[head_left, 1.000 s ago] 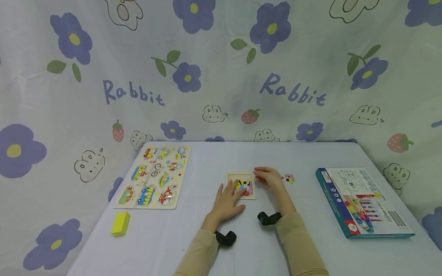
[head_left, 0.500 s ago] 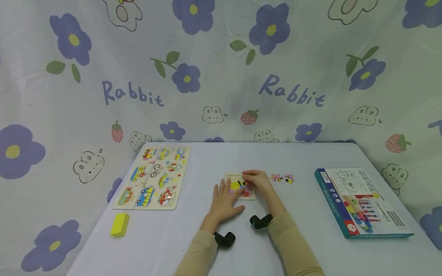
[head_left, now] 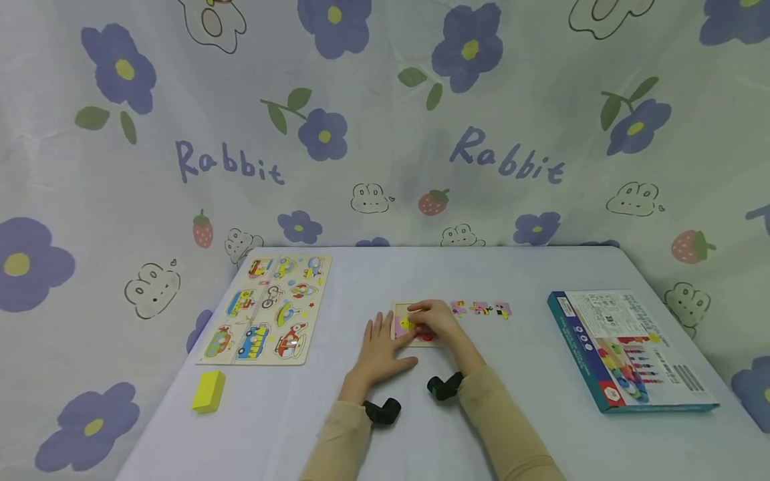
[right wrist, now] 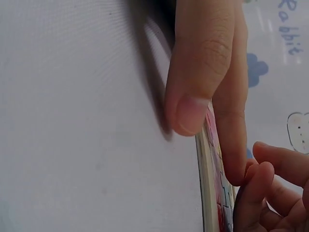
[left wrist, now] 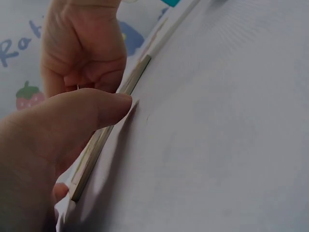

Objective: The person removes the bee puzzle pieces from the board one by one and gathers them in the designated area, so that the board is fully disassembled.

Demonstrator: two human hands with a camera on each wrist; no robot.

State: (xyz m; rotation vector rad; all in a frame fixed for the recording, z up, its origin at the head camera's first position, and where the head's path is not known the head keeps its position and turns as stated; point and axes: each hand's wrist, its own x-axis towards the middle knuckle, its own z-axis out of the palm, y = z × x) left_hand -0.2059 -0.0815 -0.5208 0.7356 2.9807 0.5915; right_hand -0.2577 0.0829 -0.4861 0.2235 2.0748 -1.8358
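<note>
A small wooden puzzle board (head_left: 398,307) with a pink and yellow picture lies on the table in the middle of the head view, partly covered by both hands. My left hand (head_left: 379,354) rests spread at its left side, fingers extended and thumb (left wrist: 108,108) pointing away to the right. Over the board is my right hand (head_left: 442,324), its fingers curled in a pinch. A thin edge shows between those fingertips in the left wrist view, apparently a puzzle piece (left wrist: 78,87), mostly hidden. Fitted pieces (right wrist: 219,181) show in the board in the right wrist view.
Several loose pink puzzle pieces (head_left: 480,308) lie in a row right of the board. A vehicle puzzle board (head_left: 295,280) and a yellow block (head_left: 208,391) are at the left. A flat box (head_left: 637,354) lies at the right. A patterned cloth (head_left: 373,133) hangs behind.
My right hand has moved left from beside the loose pieces to over the puzzle board, uncovering more of the row. The left hand has stayed nearly still at the board.
</note>
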